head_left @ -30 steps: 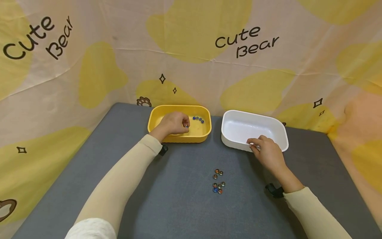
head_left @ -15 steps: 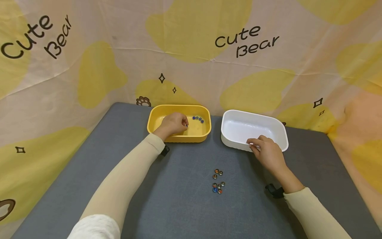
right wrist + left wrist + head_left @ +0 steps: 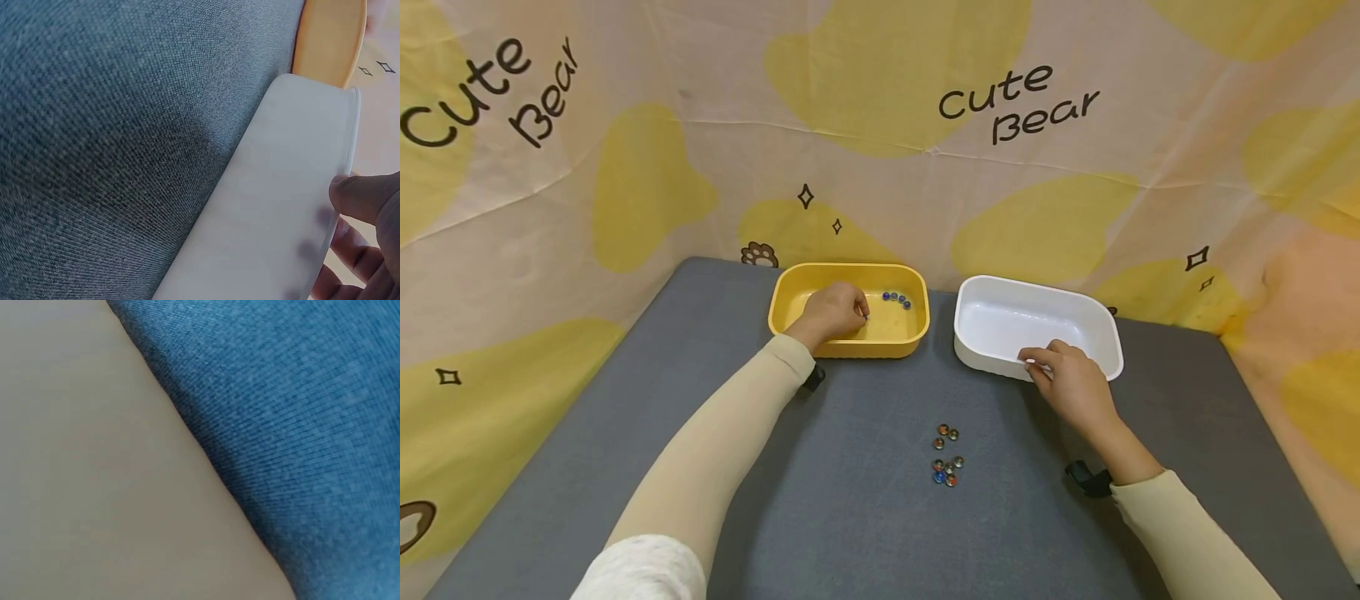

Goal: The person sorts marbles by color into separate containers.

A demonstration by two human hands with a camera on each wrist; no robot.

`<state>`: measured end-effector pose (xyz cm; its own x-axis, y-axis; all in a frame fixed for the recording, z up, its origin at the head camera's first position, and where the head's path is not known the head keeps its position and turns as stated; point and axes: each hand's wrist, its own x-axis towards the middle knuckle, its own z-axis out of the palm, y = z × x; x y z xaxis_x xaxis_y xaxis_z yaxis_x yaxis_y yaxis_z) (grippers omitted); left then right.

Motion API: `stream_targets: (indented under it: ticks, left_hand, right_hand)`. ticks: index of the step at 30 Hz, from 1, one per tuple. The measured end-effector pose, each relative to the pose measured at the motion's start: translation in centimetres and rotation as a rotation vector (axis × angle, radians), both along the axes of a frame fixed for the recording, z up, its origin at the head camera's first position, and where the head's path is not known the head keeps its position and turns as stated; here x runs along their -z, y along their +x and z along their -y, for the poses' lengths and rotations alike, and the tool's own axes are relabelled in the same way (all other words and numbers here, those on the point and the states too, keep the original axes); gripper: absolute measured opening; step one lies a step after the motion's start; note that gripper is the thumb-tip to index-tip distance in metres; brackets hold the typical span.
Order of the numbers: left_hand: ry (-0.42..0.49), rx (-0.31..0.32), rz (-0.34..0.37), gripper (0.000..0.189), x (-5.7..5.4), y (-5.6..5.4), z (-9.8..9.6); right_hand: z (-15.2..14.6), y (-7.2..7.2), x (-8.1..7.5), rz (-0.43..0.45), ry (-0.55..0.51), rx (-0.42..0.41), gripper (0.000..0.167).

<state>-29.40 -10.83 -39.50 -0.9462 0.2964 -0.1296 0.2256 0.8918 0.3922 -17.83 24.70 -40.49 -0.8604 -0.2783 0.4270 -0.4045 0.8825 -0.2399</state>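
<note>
Inside the yellow bin [image 3: 891, 348], my left hand [image 3: 831, 310] reaches low with its fingers curled. A small blue marble [image 3: 865, 317] shows at its fingertips, mostly hidden by them. Several blue marbles [image 3: 893, 297] lie in a short curved row at the bin's back right. My right hand [image 3: 1072, 383] grips the front rim of the white bin [image 3: 981, 360]. In the right wrist view the thumb [image 3: 359, 195] presses the outside of that wall, and the other fingers lie behind it. Only sleeve and tabletop appear in the left wrist view.
On the grey table [image 3: 850, 500], in front of the gap between the bins, sit several mixed marbles [image 3: 948, 467], one of them bright blue. A patterned cloth curtain [image 3: 865, 167] rises behind the bins and along both sides.
My left hand has shifted slightly left inside the yellow bin, the blue marble moving with its fingertips. The right hand stays on the white bin's rim.
</note>
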Motion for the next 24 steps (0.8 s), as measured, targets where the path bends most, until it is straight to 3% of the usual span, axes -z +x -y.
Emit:
stream_targets:
  ticks: [14, 24]
  left_hand:
    - [0.009, -0.041, 0.009, 0.023, -0.3, 0.0, 0.4]
    - [0.001, -0.04, -0.012, 0.026, -1.0, 0.9, 0.6]
  right_hand:
    - [0.0, -0.1, 0.0, -0.028, -0.014, -0.008, 0.018]
    - [-0.1, 0.0, 0.0, -0.024, -0.024, -0.015, 0.018]
